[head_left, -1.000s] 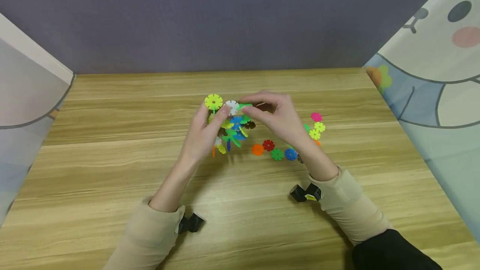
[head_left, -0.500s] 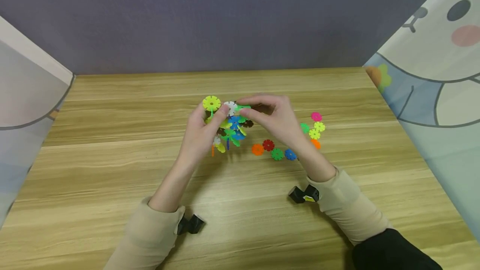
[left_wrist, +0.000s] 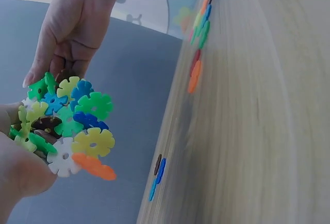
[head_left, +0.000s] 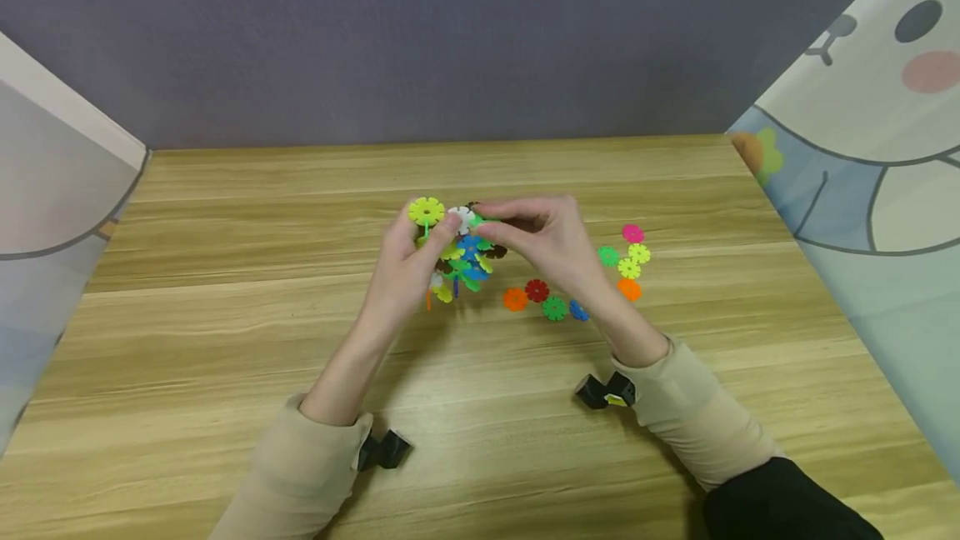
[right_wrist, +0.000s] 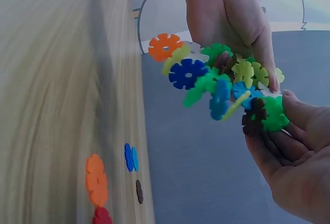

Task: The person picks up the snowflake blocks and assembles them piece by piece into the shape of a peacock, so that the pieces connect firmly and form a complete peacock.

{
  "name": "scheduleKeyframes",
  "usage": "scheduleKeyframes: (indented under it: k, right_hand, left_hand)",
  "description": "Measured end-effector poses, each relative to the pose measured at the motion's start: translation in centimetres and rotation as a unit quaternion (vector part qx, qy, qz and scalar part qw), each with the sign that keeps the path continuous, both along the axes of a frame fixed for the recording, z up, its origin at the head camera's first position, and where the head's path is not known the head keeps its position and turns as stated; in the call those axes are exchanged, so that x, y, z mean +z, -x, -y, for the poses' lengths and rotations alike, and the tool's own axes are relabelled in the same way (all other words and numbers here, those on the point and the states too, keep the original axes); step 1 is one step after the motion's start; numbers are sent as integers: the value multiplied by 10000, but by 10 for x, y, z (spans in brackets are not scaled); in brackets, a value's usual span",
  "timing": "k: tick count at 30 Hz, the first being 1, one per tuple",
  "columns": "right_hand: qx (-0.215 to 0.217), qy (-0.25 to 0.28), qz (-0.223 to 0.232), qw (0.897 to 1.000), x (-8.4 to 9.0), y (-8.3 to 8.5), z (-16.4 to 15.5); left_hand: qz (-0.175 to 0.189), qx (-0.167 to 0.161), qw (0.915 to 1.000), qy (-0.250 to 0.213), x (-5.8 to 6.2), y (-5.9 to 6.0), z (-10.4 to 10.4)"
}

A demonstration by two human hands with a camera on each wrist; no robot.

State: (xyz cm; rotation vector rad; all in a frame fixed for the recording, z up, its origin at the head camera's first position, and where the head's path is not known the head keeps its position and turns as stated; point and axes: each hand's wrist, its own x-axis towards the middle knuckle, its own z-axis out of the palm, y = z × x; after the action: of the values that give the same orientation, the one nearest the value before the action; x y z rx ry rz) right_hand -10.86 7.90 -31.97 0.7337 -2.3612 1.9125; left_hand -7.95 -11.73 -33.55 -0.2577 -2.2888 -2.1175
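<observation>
Snowflake-disc cluster (head_left: 459,255) hangs above the table's middle between my hands — left hand (head_left: 408,269) gripping its near side, right hand (head_left: 551,244) pinching a green disc (head_left: 477,220) onto its top — loose discs (head_left: 551,298) rightward.

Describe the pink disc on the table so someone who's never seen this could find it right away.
On the wooden table, look past the right hand to the small group of loose snowflake discs lying flat. The pink disc is the one farthest from the person, just beyond a yellow-green disc, and the only pink one there.

Both hands (head_left: 480,252) on snowflake-disc cluster (head_left: 459,252)
</observation>
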Motion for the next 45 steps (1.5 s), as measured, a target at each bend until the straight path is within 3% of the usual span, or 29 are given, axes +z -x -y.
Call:
scheduleKeyframes:
  k: [5,13,18,25,30,35,41,45]
  right_hand:
    - [-9,-101,-81,9999,1,-1,1]
    - [91,1,-113,9999,-1,3,0]
    - [113,-79,-121,9998,0,6,-5]
    - [99,-71,80,9999,3,16,-17]
    - [157,-160,135,9997,0,27,-41]
    - [533,-687,470,9951,-14,45,-76]
    - [649,-1799,963,9768,-33,59,-123]
    - [861,-2483,704,9623,-43,64,-145]
  left_hand:
    - [13,-20,10000,48,-1,-1,-1]
    - [374,282,9987,-184,0,-1,-5]
    - [543,95,9969,-557,1,0,-2]
    - [809,-245,9857,-1458,4,2,1]
    - [912,-234,9827,-1595,5,3,1]
    - [975,-39,9825,-1584,6,3,4]
    - [1002,11,9801,-1713,6,3,6]
    - [916,-14,9779,-1880,5,3,6]
